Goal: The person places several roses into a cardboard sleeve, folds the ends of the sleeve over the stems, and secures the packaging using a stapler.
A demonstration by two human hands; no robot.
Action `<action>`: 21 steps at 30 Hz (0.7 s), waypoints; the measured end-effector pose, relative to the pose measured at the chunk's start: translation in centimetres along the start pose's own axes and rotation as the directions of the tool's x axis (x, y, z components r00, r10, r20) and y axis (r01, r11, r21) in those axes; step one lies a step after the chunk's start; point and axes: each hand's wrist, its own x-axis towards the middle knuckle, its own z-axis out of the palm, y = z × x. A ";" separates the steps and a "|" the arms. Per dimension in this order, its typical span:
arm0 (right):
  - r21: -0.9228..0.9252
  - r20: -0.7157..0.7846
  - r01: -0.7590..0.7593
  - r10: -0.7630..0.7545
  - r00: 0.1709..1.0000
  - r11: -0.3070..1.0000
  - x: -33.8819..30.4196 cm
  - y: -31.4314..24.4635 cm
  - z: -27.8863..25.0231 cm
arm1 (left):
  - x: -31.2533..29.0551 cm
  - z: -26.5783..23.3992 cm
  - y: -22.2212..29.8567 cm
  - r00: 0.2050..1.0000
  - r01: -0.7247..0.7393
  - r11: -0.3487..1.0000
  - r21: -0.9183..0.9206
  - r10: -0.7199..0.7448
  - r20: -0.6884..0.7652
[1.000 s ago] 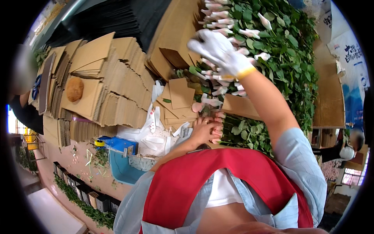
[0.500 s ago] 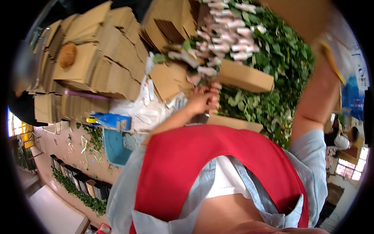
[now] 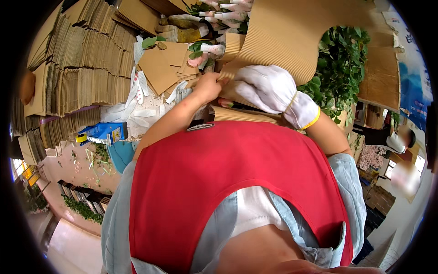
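A wide sheet of corrugated cardboard (image 3: 285,34) curves over the flowers and leaves in front of me. My right hand (image 3: 269,89), in a white glove with a yellow cuff edge, is closed on its near part. At the sheet's left edge is my bare left hand (image 3: 211,87), fingers bent and pinching there; the fingertips are partly hidden. A pinkish rose bloom (image 3: 225,102) peeks out just below, between the hands. Nearer my red apron, another strip of cardboard (image 3: 248,115) lies crosswise. Beyond the sheet are several roses in white net sleeves (image 3: 230,17).
Stacked cardboard (image 3: 91,64) rises at the left. Loose cardboard pieces (image 3: 159,66) and a yellowish work glove (image 3: 182,29) lie beyond my left hand. A blue box (image 3: 107,133) sits above a blue tub (image 3: 121,155). Green foliage (image 3: 342,68) spreads at the right.
My right hand has come down from the upper right, bringing the cardboard sheet over the flowers. My left hand has moved to the sheet's left edge. The whole view has shifted.
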 end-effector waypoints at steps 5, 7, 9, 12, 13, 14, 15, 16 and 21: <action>0.108 0.314 -0.093 0.055 0.948 0.990 -2.9 4.0 5.8 | -1.8 -1.9 0.1 0.955 -0.034 0.828 0.560 -0.138 0.262; -0.080 0.157 0.068 -0.055 0.986 0.994 -3.1 3.4 6.3 | -4.0 -2.3 3.4 0.976 -0.177 0.780 0.601 0.216 0.007; -0.074 -0.007 0.132 -0.133 0.991 0.988 -3.0 4.2 7.0 | -2.6 -1.2 2.2 0.918 -0.386 0.776 0.499 0.378 0.122; -0.031 0.124 0.234 -0.228 0.966 0.972 -0.5 0.1 -0.5 | -0.9 -0.9 4.5 0.889 -0.396 0.603 0.692 0.062 0.454; -0.062 0.154 0.166 -0.155 0.976 0.984 0.0 -0.7 -1.5 | -1.8 -1.0 6.4 0.918 -0.295 0.661 0.690 -0.004 0.396; -0.095 0.185 0.105 -0.086 0.979 0.990 0.7 -1.6 -2.5 | -2.0 -1.0 5.9 0.921 -0.298 0.666 0.683 0.013 0.389; -0.156 0.083 -0.016 0.030 0.996 0.988 1.4 -0.9 -2.6 | -1.5 -0.7 4.8 0.911 -0.350 0.646 0.678 0.067 0.406; -0.205 -0.030 -0.148 0.145 0.989 0.967 2.3 -0.1 -2.7 | -1.4 -0.5 3.8 0.900 -0.397 0.626 0.671 0.121 0.419; -0.289 0.263 -0.464 0.536 0.802 0.837 4.9 2.4 -3.9 | -1.2 -0.1 2.3 0.881 -0.472 0.560 0.680 0.299 0.366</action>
